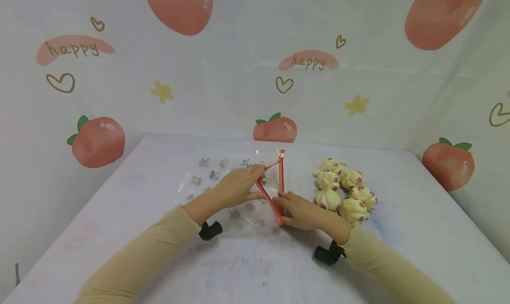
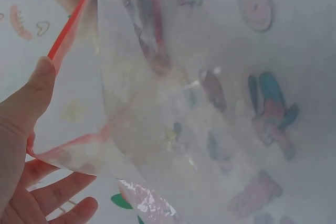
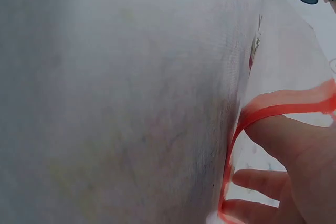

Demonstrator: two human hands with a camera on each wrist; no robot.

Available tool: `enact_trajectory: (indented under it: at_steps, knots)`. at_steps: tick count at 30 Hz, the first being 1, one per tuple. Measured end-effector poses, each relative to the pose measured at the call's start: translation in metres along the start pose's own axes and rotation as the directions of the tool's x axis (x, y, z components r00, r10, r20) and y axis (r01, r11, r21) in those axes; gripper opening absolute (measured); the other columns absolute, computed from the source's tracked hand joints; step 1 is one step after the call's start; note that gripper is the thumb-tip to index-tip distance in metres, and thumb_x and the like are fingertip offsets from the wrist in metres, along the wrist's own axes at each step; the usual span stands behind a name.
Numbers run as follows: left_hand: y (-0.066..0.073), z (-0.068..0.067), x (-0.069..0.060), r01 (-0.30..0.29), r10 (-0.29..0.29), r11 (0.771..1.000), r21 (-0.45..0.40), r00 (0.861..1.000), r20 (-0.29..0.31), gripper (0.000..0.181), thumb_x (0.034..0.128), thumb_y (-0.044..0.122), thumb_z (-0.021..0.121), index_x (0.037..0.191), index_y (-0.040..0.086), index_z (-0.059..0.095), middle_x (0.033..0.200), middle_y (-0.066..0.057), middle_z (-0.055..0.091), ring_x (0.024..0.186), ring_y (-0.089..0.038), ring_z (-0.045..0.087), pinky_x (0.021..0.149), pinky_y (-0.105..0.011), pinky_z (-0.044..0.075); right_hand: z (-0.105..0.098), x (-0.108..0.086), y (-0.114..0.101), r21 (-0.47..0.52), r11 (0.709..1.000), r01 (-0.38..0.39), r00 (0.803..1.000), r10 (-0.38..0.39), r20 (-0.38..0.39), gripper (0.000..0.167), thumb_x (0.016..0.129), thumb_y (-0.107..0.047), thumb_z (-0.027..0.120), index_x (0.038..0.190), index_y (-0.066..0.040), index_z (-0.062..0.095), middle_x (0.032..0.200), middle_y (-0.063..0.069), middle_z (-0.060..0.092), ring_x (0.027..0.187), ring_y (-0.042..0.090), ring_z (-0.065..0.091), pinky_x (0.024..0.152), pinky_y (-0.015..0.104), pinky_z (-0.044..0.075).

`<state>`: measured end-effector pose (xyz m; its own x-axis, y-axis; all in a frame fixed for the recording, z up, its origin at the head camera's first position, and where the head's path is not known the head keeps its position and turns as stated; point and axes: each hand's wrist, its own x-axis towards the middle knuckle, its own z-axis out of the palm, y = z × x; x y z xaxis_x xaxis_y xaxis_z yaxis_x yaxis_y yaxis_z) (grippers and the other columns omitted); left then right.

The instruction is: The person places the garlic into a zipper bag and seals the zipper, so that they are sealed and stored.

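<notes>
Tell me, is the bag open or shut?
Open. The two red edges of the clear bag stand apart, leaving a gap between them.

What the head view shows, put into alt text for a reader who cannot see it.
A person's left hand and right hand spread the red-edged mouth of a clear plastic bag printed with small cartoon figures, on a pale table. Garlic bulbs lie clustered beyond the right hand; behind, a pale backdrop shows red fruit and "happy".
</notes>
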<state>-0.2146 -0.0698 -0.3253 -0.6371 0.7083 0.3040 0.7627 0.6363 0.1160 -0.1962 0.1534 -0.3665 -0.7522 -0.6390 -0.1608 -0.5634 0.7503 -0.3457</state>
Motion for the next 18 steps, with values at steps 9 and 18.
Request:
enact_trajectory:
  at_steps: [9, 18]
  knots:
    - [-0.004, -0.014, -0.002, -0.077, 0.084, 0.994, 0.082, 0.992, -0.091, 0.040, 0.0793, 0.039, 0.071, 0.097, 0.011, 0.048, 0.097, 0.000, 0.058, 0.062, -0.012, 0.047, 0.060, -0.021, 0.045, -0.002, 0.002, 0.001, 0.007, 0.999, -0.050, 0.999, 0.050, 0.013, 0.062, 0.089, -0.028, 0.064, 0.139, -0.002, 0.038, 0.140, 0.017, 0.046, 0.128, 0.037, 0.043, 0.103, 0.052, 0.041]
    - [-0.008, -0.010, -0.007, -0.038, 0.041, 0.999, 0.033, 0.995, -0.089, 0.036, 0.0819, 0.032, 0.070, 0.104, 0.011, 0.050, 0.089, 0.002, 0.061, 0.062, -0.013, 0.051, 0.061, -0.024, 0.048, 0.000, 0.002, 0.002, -0.023, 1.000, -0.011, 1.000, 0.010, -0.026, 0.060, 0.088, -0.028, 0.065, 0.136, -0.001, 0.041, 0.132, 0.015, 0.052, 0.120, 0.032, 0.049, 0.099, 0.049, 0.045]
